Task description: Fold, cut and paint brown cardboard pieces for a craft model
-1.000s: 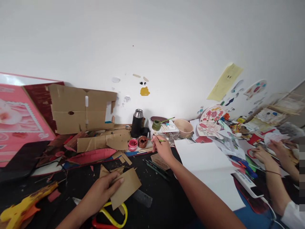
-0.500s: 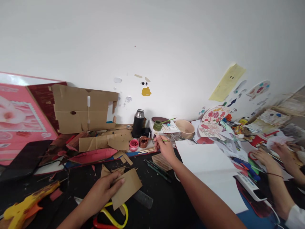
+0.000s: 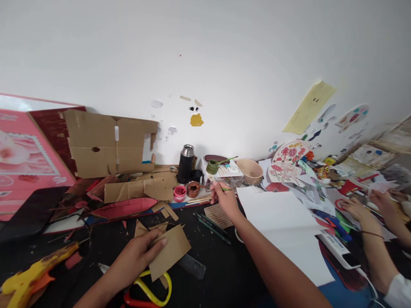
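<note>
My left hand is closed on a small piece of brown cardboard, held above the black work mat. The fingers of my right hand pinch a thin paintbrush with a green handle end. Its tip points left to the open jar of brown paint; whether it touches the paint, I cannot tell. Beside that jar is a pot of pinkish-red paint. A green jar with another brush in it stands behind. Scissors with yellow and red handles lie under the cardboard.
A yellow glue gun lies at the left, near a pink box and cardboard scraps. A black flask stands by the wall. White paper spreads under my right forearm. Another person's hands work at the far right.
The view has shifted slightly. My right hand has moved a little to the right and down, still holding the paintbrush by the brown paint. My left hand keeps the cardboard in nearly the same place.
</note>
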### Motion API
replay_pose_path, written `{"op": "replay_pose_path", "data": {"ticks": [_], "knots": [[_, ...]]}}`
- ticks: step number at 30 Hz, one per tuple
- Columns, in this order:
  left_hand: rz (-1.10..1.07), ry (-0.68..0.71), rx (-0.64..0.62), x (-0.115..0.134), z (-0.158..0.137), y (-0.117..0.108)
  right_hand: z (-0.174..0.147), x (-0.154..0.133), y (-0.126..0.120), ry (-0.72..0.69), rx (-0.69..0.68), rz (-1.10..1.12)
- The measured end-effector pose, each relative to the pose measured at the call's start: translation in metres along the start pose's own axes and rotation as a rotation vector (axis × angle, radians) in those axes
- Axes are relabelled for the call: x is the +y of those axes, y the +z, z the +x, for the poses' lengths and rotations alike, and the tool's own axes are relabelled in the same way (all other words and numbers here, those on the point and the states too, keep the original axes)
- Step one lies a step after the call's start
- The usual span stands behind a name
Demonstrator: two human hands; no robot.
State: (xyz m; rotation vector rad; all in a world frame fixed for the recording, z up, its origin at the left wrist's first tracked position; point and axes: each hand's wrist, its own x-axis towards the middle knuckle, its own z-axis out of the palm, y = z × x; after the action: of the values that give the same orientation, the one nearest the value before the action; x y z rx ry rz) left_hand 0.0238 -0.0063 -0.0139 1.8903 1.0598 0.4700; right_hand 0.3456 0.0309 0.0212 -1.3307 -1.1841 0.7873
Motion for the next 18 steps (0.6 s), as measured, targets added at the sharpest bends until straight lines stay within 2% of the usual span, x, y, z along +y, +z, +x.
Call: {"op": "replay_pose_path", "data": {"ticks": [11,18], "knots": [[-0.003,-0.014,-0.002,0.0025,-0.0008,-0.0012,-0.0052,-0.0009,-0.0064,-0.002,0.011,-0.068],[0.001,-0.009,-0.005,0.0027,-0.0008,-0.0008,-0.0102,-0.0012,-0.0061,-0.043,-0.063,-0.151]]}}
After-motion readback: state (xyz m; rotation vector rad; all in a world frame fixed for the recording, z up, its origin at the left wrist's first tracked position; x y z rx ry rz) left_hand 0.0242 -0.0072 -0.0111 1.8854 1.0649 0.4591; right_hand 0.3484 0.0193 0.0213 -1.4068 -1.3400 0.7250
